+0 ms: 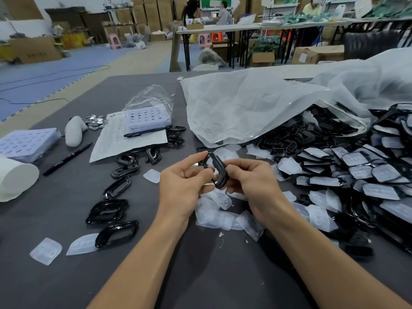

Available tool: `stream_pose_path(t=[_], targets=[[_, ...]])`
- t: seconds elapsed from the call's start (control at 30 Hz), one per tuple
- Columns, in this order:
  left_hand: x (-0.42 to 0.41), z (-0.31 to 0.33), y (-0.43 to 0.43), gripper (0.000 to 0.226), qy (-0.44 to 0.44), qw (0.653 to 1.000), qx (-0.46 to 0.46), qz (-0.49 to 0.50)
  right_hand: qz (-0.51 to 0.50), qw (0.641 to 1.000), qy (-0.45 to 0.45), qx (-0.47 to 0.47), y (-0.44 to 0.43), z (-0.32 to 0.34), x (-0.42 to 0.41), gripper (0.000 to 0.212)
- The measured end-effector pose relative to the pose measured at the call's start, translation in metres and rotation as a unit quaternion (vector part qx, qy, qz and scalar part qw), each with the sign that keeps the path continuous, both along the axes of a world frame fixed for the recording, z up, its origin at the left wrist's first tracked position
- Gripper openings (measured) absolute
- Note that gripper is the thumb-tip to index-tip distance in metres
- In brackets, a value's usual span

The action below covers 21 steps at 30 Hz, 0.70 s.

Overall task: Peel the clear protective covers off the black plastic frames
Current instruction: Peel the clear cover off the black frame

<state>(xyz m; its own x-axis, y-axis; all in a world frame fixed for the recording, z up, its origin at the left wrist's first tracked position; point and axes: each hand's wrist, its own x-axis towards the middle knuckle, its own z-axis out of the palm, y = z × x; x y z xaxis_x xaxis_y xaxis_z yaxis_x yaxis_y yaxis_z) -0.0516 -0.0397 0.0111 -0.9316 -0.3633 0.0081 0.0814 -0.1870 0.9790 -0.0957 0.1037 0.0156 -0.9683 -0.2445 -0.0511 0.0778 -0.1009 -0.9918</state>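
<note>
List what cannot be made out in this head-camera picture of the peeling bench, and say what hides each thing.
Held black frame: head view; the left hand and right hand cover much of it, so any remaining clear cover cannot be told.
Printed sheet: head view; writing too small to read.
Pile of covered frames: cut off by the right edge, partly under the large plastic bag.
White cylinder: cut by the left edge.
</note>
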Motion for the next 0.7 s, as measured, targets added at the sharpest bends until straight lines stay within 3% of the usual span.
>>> stream_pose_path(t=[0.3, 0.47, 0.7], targets=[[-0.0026, -0.0080, -0.0017, 0.032, 0.018, 0.995, -0.092, 0.031, 0.081, 0.991, -0.092, -0.057, 0.0042, 0.0045, 0.0005, 0.023], [-0.0025, -0.0087, 0.0001, 0.025, 0.003, 0.995, -0.092, 0.029, 0.088, 0.993, -0.071, -0.034, 0.0061, 0.0043, -0.0008, 0.034], [0.0006, -0.0043, 0.0007, 0.020, 0.011, 0.999, -0.045, -0.001, 0.101, 0.995, 0.007, -0.017, 0.0087, 0.0068, -0.0012, 0.024]])
